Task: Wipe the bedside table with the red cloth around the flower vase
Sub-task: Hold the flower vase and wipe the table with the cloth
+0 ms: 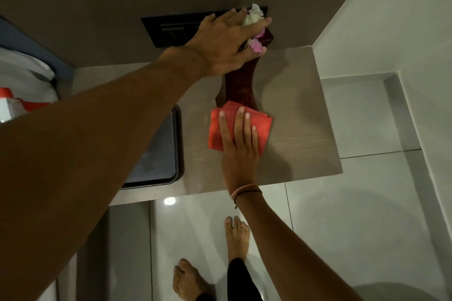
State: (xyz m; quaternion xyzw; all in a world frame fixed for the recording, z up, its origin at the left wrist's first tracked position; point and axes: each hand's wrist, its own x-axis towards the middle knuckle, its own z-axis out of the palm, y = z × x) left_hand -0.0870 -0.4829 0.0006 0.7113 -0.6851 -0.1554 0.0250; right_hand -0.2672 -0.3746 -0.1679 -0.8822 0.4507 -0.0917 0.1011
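So the right hand (238, 144) was flat on the folded red cloth (241, 127), fingers spread, pressing it onto the tabletop (300, 134) right at the foot of the flower vase (241, 88). The cloth was touching the base on the near side, maybe tucked a bit against it. The left hand (227, 41) was up top, wrapped around the neck of the vase just under the flowers (254, 17), looked like it was steadying it, or possibly tipping it a little; couldn't really tell if the base was lifted.

As for progress, hard to call. The wood surface looked the same everywhere, no wet streaks or dust line to go by. My guess was somewhere mid-job: the cloth was working the front of the vase, and the strip behind it by the wall, the right-hand side and the bit next to the dark tray (156, 146) on the left would all need a pass if they hadn't had one.
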